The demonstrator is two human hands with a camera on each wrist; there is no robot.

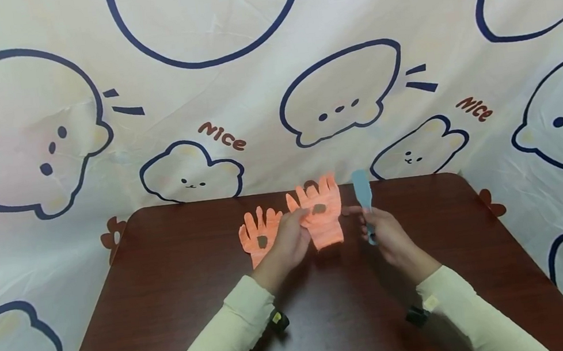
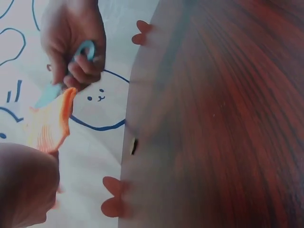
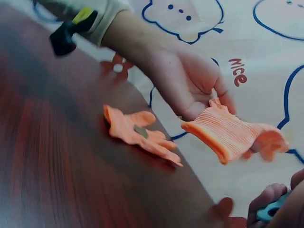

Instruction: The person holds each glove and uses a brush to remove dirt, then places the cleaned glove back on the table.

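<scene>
My left hand (image 1: 292,238) pinches an orange knitted glove (image 1: 326,228) near its thumb side, holding it up over the back of the table with its fingers pointing up. A brownish patch marks this glove. Another orange glove (image 3: 128,127) with a similar patch lies on the table, left of the held one and partly behind my left hand in the head view. My right hand (image 1: 384,232) grips a light-blue tool (image 1: 361,186) with a flat, wide head and a loop (image 2: 87,47) at the handle end. The tool is upright beside the glove, apart from it; its exact kind is unclear.
The dark brown wooden table (image 1: 309,323) ends at a light cloth backdrop (image 1: 252,98) with cartoon drawings, which also hangs on both sides. A small tan-and-black thing (image 2: 133,146) shows near the table edge in the left wrist view.
</scene>
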